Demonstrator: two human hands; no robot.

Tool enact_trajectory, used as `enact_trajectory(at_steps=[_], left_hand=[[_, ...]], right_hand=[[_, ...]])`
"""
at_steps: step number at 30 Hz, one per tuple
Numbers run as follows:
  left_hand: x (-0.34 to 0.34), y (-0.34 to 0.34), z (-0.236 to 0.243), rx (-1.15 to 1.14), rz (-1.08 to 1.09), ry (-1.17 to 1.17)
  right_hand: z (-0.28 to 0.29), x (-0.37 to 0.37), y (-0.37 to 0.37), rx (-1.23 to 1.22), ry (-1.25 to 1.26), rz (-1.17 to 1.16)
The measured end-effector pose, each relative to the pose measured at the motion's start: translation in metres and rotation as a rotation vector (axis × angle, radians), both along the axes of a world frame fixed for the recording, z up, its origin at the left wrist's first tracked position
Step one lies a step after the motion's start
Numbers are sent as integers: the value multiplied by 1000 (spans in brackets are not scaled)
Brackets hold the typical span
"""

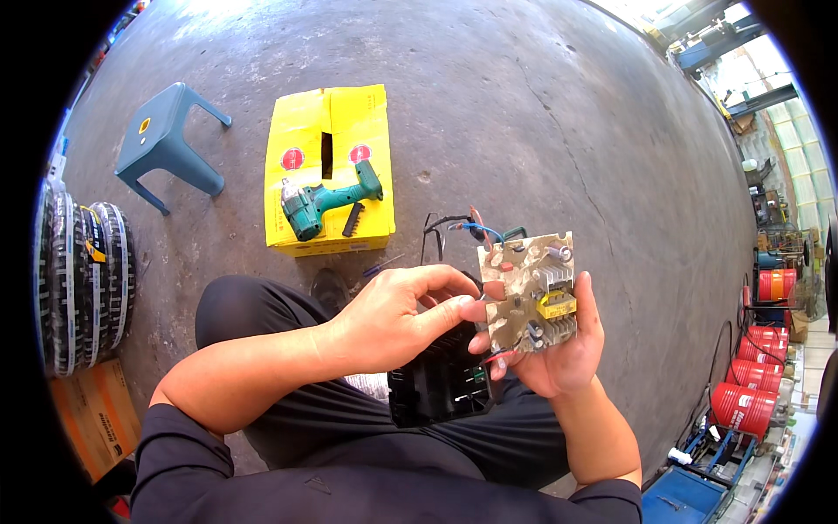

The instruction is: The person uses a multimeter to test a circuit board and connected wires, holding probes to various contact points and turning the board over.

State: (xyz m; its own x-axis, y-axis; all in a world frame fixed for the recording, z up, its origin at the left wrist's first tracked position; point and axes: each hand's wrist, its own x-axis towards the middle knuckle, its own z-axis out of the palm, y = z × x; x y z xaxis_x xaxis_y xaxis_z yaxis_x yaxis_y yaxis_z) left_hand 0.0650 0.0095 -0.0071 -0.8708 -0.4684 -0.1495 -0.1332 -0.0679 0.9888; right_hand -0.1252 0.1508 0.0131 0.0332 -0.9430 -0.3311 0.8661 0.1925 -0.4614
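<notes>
A circuit board (pixel 511 306) with silver heat sinks, a yellow transformer and patchy tan coating is held up before me. My right hand (pixel 567 349) grips it from the right side and below, thumb along its edge. At the board's left edge, my left hand (pixel 406 306) has thumb and fingers closed together; whatever they pinch there is hard to make out. Blue, red and black wires (pixel 476 229) trail from the board's top, and a red one shows at its lower edge. Below, a black plastic housing (pixel 436 384) rests in my lap, partly covered by my hands.
A yellow cardboard box (pixel 288 201) stands ahead, bearing a green cordless impact wrench (pixel 323 205) and a small black strip (pixel 353 220). Left are a blue-grey stool (pixel 157 131), wrapped tyres (pixel 87 279) and a brown carton (pixel 96 415). Red drums (pixel 742 409) line the right.
</notes>
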Motion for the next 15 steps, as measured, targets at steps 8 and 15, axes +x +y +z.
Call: enact_trajectory(at_steps=[8, 15], left_hand=[[1, -2, 4, 29, -56, -72], [0, -1, 4, 19, -51, -82]], right_hand=[[0, 2, -1, -9, -41, -31], [-1, -1, -1, 16, -17, -10]])
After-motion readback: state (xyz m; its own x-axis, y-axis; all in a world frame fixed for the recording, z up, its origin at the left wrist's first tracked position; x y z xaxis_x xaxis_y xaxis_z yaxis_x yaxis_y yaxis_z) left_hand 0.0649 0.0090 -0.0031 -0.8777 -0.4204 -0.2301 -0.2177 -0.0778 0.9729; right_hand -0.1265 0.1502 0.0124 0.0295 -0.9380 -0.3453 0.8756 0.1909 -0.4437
